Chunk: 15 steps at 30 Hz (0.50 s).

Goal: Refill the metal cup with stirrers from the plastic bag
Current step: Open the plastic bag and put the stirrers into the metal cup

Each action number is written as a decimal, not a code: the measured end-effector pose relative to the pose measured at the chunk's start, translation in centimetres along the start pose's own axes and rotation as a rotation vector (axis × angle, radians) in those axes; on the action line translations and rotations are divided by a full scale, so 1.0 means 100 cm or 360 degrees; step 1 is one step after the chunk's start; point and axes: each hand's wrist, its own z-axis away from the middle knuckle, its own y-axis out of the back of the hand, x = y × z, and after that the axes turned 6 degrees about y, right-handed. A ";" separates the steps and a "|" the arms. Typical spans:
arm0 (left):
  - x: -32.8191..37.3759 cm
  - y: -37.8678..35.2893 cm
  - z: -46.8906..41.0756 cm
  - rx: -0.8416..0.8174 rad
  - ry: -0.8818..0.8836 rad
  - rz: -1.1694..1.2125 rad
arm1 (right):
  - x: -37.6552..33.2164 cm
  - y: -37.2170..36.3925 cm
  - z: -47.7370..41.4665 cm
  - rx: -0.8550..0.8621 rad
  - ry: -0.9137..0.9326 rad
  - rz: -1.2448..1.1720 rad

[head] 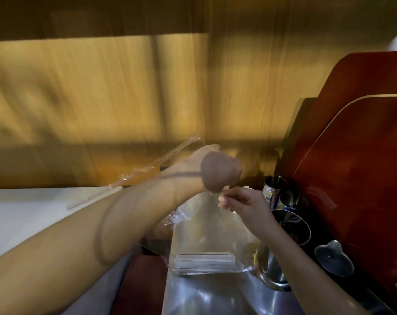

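Note:
A clear plastic bag (204, 235) hangs upright over a steel surface, with a flat layer of pale strips at its bottom (204, 261). My left hand (220, 171), blurred and closed in a fist, is at the bag's top edge. My right hand (240, 202) pinches the same top edge from the right. A long, thin bundle of wooden stirrers (147, 165) in clear wrap lies diagonally behind my left wrist. A metal cup (272, 269) stands under my right forearm, partly hidden by it.
More metal cups (276, 185) (292, 226) and a steel lid (334, 258) line up along a red machine (363, 155) on the right. A wooden wall (124, 98) rises behind. A white counter (22, 212) lies left and a steel surface (204, 296) lies below the bag.

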 end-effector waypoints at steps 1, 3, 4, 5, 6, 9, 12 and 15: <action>-0.003 -0.004 -0.003 -0.0030 0.0006 0.0108 | 0.000 0.001 0.002 0.0011 0.0007 -0.0015; -0.013 -0.008 -0.006 -0.0170 0.0002 0.0313 | 0.003 0.003 0.008 0.0029 -0.0004 -0.0042; -0.020 -0.007 -0.007 -0.0231 0.0006 0.0388 | 0.006 0.003 0.013 0.0028 -0.0022 -0.0038; -0.029 -0.003 -0.006 -0.0237 0.0013 0.0434 | 0.009 0.003 0.018 0.0029 -0.0055 -0.0030; -0.037 0.003 -0.005 -0.0202 0.0039 0.0460 | 0.014 0.002 0.025 0.0050 -0.0098 -0.0037; -0.057 0.028 0.005 -0.0183 0.0118 0.0649 | 0.027 -0.002 0.043 0.0229 -0.0238 -0.0169; -0.073 0.044 0.012 -0.0239 0.0180 0.0848 | 0.036 -0.003 0.055 0.0338 -0.0335 -0.0275; -0.087 0.051 0.018 -0.0177 0.0260 0.0849 | 0.043 0.000 0.062 0.0353 -0.0390 -0.0273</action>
